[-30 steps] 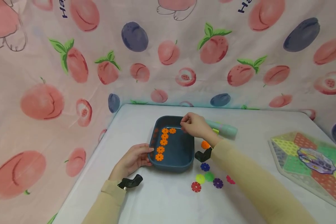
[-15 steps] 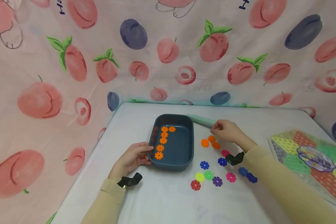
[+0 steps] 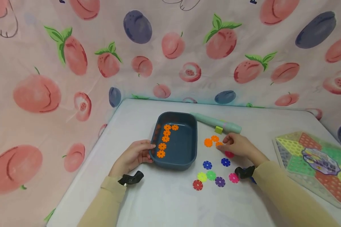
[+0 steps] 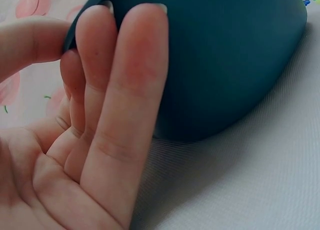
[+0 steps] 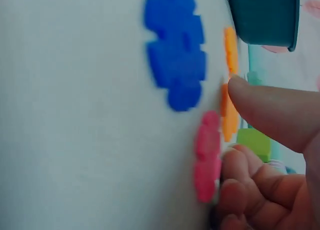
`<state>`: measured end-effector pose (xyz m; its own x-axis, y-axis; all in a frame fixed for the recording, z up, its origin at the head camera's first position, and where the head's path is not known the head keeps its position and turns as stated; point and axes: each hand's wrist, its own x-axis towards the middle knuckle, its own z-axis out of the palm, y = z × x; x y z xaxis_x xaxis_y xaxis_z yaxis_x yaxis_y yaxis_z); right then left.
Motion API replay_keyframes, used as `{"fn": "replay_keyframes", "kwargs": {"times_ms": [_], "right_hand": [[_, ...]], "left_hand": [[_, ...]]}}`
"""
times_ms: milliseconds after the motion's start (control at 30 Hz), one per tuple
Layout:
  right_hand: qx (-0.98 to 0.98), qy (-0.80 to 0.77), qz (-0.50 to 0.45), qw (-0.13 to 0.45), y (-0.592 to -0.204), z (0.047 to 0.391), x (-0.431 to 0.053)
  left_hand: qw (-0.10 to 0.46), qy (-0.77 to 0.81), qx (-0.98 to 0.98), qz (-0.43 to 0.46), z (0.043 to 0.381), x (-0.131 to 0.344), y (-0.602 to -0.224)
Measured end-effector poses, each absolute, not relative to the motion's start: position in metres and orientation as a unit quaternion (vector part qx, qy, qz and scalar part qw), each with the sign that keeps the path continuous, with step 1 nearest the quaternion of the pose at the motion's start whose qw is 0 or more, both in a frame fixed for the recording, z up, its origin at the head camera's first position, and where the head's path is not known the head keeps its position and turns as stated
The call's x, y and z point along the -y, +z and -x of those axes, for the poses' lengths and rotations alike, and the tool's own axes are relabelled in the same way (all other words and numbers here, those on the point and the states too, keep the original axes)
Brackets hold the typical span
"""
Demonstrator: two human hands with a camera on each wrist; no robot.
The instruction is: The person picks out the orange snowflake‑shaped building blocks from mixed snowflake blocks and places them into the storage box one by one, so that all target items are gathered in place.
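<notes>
The left forearm reaches in from the lower left, and its left hand (image 3: 132, 154) sits at the near left of the blue plastic tray (image 3: 176, 165), palm turned toward it. Its grip is closed on the tray's side wall: the thumb hooks over the rim while the fingers lie against the outside. The right forearm slants in from the lower right, with the right hand (image 3: 240, 145) low over the desk (image 3: 156, 197), right of the tray, fingertips pointing left.

That grip is partly open, thumb stretched forward, fingers bent, a gap between them. The thumb tip is at the edge of an orange notched disc (image 3: 218, 144) on the desk; whether it touches cannot be told. Two other orange discs (image 3: 215, 138) lie just beside that one. A pinkish-red disc (image 3: 229, 154) lies partly under the hand, next to the bent fingers. A lime block (image 3: 218, 130) and a pale green cylinder (image 3: 213, 122) lie beyond the hand. Inside the tray, six orange discs (image 3: 165, 138) form an angled row along its left and far sides.
</notes>
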<state>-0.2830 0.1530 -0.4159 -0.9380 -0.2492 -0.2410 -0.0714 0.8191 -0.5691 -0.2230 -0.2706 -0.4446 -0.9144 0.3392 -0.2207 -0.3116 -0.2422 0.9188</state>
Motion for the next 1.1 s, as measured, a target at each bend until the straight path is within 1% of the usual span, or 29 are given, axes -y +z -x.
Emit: {"fn": "replay_keyframes", "kwargs": {"times_ms": [400,1100], "right_hand": [[-0.937,-0.311,0.088,0.133,-0.423,0.274,-0.153],[-0.926,-0.361,0.060,0.091,-0.439,0.264,-0.162]], "left_hand": [[0.205,0.788,-0.580,-0.007,0.223,0.271,-0.443],[0.206,0.788,-0.580,-0.008,0.223,0.268,-0.445]]}}
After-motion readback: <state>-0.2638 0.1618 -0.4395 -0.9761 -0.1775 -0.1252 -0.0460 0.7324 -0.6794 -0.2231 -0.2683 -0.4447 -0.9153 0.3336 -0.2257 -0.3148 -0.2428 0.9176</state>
